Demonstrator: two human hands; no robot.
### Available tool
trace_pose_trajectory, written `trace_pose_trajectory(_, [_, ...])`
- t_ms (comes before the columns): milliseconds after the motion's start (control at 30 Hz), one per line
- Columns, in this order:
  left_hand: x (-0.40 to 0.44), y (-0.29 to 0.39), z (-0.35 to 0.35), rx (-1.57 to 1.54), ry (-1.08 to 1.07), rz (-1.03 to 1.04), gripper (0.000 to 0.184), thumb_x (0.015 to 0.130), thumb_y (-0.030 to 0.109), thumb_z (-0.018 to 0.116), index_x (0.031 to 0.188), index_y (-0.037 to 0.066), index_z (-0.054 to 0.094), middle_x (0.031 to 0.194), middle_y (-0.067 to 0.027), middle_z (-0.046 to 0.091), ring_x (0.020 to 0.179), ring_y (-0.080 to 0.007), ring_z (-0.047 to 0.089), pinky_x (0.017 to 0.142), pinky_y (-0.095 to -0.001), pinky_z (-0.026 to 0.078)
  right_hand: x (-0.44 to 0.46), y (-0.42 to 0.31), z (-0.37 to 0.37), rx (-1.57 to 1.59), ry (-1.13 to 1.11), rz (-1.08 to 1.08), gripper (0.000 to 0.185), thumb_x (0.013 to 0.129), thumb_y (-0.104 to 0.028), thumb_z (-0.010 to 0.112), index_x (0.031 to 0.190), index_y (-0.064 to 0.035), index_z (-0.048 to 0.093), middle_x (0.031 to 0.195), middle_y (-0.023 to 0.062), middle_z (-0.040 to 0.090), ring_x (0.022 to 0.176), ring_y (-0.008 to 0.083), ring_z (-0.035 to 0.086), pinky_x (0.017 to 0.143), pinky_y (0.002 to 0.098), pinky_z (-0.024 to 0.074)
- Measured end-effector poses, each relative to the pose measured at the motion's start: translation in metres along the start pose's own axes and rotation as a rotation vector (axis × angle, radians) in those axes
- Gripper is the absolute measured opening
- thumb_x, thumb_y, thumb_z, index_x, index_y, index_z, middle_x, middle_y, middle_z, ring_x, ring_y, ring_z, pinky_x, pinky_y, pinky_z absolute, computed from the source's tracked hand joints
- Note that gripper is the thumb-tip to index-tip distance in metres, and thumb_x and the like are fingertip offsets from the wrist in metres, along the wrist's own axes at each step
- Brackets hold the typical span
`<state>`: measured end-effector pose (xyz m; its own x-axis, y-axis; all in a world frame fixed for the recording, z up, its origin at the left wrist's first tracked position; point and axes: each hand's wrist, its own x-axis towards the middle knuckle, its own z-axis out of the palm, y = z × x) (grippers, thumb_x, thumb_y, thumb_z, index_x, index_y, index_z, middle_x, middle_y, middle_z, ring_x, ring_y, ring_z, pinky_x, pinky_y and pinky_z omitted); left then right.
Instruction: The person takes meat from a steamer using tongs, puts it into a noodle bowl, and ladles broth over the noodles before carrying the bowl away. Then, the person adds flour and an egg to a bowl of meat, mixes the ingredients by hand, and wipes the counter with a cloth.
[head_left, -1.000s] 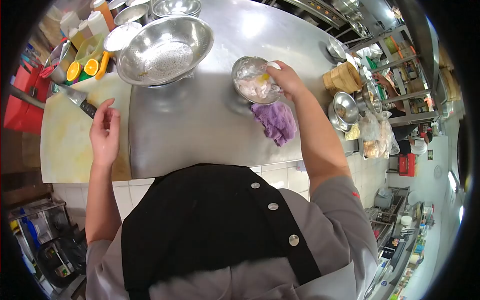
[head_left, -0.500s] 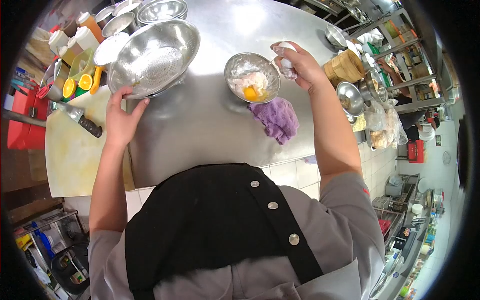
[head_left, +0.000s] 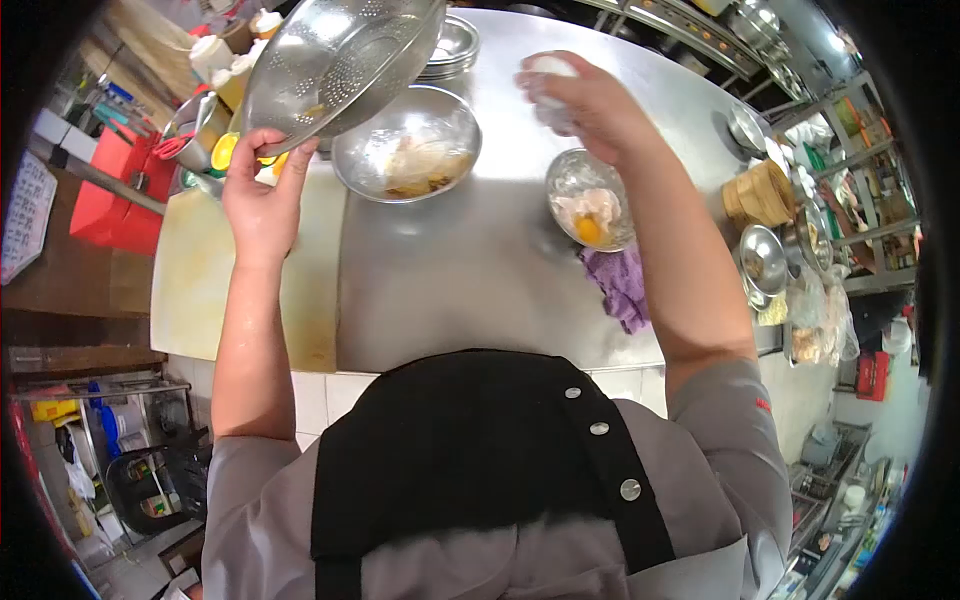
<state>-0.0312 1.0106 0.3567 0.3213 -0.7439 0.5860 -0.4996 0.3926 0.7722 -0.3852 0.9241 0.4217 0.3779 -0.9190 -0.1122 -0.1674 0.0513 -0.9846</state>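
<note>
My left hand [head_left: 262, 190] grips the near rim of a perforated metal colander [head_left: 350, 70], which is tilted and raised. Below and to its right stands a metal bowl [head_left: 355, 160] with pale and brown contents I cannot identify. My right hand [head_left: 600, 105] is closed around white eggshell [head_left: 552, 68], slightly blurred, above the table. Just below that hand sits a smaller metal bowl [head_left: 578, 168] holding a whitish, pinkish mass and an egg yolk [head_left: 587, 230]. A crumpled purple cloth [head_left: 622, 290] lies against this bowl's near side, partly hidden by my right forearm.
A pale cutting board [head_left: 240, 270] lies at the left of the steel table [head_left: 480, 310]. Stacked metal bowls [head_left: 455, 45] stand behind the colander. Bottles [head_left: 210, 55] and a red bin [head_left: 110, 205] are at the left. A bamboo steamer [head_left: 757, 193] is on the right.
The colander has been lifted and tilted by my left hand, uncovering the bowl beneath. My right hand has moved up and away from the small bowl with the eggshell. The view has shifted.
</note>
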Motion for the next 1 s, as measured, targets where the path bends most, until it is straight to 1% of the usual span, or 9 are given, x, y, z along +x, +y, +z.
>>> trace_pose_trajectory(133, [-0.002,0.005,-0.004,0.038,-0.008,0.011,0.032,0.08,0.017,0.084,0.101,0.004,0.062,0.094,-0.0007,0.063,0.089,-0.0104,0.053,0.085,-0.0267,0.044,0.015,-0.001,0.043,-0.613,0.026,-0.056,0.063,0.089,-0.037,0.069,0.141,-0.0082,0.049,0.126,0.0126,0.064,0.112,0.0227,0.061,0.088,0.0333,0.0503])
trace_pose_trajectory(300, [-0.03,-0.018,0.013,0.157,-0.113,-0.058,0.037,0.078,0.021,0.085,0.101,0.003,0.062,0.095,-0.0032,0.063,0.091,-0.0141,0.056,0.085,-0.0277,0.046,-0.009,0.002,-0.008,-0.169,0.112,-0.086,0.048,0.099,-0.033,0.055,0.139,-0.0075,0.05,0.122,0.0135,0.064,0.107,0.0216,0.064,0.086,0.0345,0.0511])
trace_pose_trajectory(433, [-0.051,-0.041,0.032,0.321,-0.335,0.076,0.039,0.075,0.017,0.083,0.103,0.001,0.062,0.1,-0.0116,0.067,0.094,-0.027,0.062,0.087,-0.0358,0.049,-0.07,0.009,-0.072,0.026,0.181,-0.065,0.045,0.101,-0.03,0.053,0.137,-0.0042,0.05,0.119,0.0127,0.066,0.1,0.0185,0.065,0.08,0.0309,0.0516])
trace_pose_trajectory(533, [-0.062,-0.036,0.04,0.341,-0.348,0.032,0.052,0.076,0.018,0.082,0.119,0.001,0.061,0.112,-0.0178,0.065,0.103,-0.0319,0.061,0.094,-0.039,0.047,-0.11,0.034,-0.111,0.041,0.284,0.032,0.04,0.1,-0.026,0.054,0.135,-0.0056,0.053,0.115,0.0105,0.068,0.097,0.0163,0.065,0.078,0.0296,0.0518])
trace_pose_trajectory(633, [-0.07,-0.027,0.033,0.37,-0.322,-0.008,0.068,0.079,0.018,0.08,0.138,0.001,0.05,0.131,-0.021,0.057,0.123,-0.0335,0.054,0.106,-0.0404,0.041,-0.113,0.069,-0.12,-0.255,0.281,0.193,0.041,0.095,-0.021,0.061,0.133,-0.0072,0.055,0.115,0.0074,0.068,0.097,0.0161,0.065,0.082,0.0307,0.0526])
trace_pose_trajectory(700, [-0.08,-0.021,0.027,0.379,-0.288,-0.064,0.07,0.081,0.017,0.078,0.14,0.001,0.046,0.138,-0.0204,0.053,0.129,-0.0337,0.05,0.109,-0.0412,0.038,-0.093,0.113,-0.116,-0.48,0.14,0.096,0.049,0.085,-0.02,0.069,0.131,-0.0073,0.058,0.115,0.0074,0.069,0.101,0.0217,0.065,0.089,0.0355,0.0523])
trace_pose_trajectory(767, [-0.087,-0.021,0.019,0.364,-0.278,-0.065,0.07,0.083,0.016,0.077,0.143,0.003,0.044,0.14,-0.0188,0.051,0.126,-0.0327,0.05,0.107,-0.0421,0.039,-0.089,0.118,-0.079,-1.081,0.112,-0.044,0.054,0.08,-0.019,0.071,0.131,-0.0078,0.059,0.116,0.0135,0.068,0.102,0.0302,0.066,0.093,0.0377,0.0517])
trace_pose_trajectory(867, [-0.092,-0.01,0.006,0.377,-0.271,-0.072,0.069,0.083,0.016,0.077,0.143,0.003,0.045,0.138,-0.0177,0.052,0.123,-0.031,0.052,0.106,-0.0426,0.04,-0.072,0.15,-0.054,-1.291,0.056,0.051,0.056,0.076,-0.018,0.07,0.131,-0.0101,0.06,0.116,0.0166,0.067,0.11,0.0337,0.062,0.098,0.0414,0.0492])
trace_pose_trajectory(1000, [-0.102,-0.001,-0.016,0.334,-0.22,-0.089,0.066,0.084,0.014,0.076,0.142,0.005,0.046,0.137,-0.0148,0.053,0.121,-0.0279,0.053,0.102,-0.0426,0.042,-0.046,0.158,-0.068,-1.253,-0.034,0.218,0.065,0.075,-0.018,0.07,0.137,-0.0142,0.054,0.12,0.0172,0.064,0.114,0.0331,0.06,0.1,0.0409,0.048])
